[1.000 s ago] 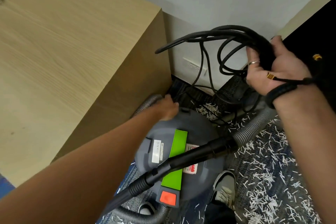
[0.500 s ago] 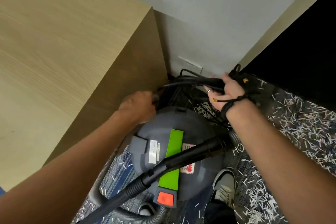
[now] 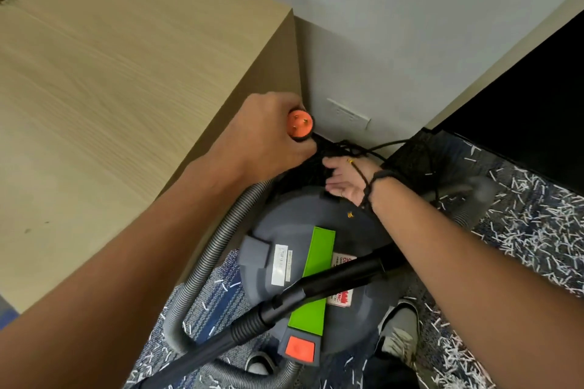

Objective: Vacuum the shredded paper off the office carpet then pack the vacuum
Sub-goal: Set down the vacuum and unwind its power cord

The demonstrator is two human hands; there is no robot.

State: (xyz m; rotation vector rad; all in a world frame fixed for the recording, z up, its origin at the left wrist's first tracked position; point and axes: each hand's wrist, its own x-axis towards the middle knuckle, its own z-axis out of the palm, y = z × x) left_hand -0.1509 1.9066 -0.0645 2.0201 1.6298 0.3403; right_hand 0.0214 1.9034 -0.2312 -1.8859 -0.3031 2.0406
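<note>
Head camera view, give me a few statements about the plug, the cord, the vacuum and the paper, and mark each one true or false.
1. The left hand grips the orange plug. True.
2. The plug is pushed into the wall outlet. False: it is out, its prongs showing.
3. The right hand is down at the black cord behind the vacuum. True.
4. The carpet is free of shredded paper. False: strips litter it.
5. The black wand lies across the vacuum's lid. True.
</note>
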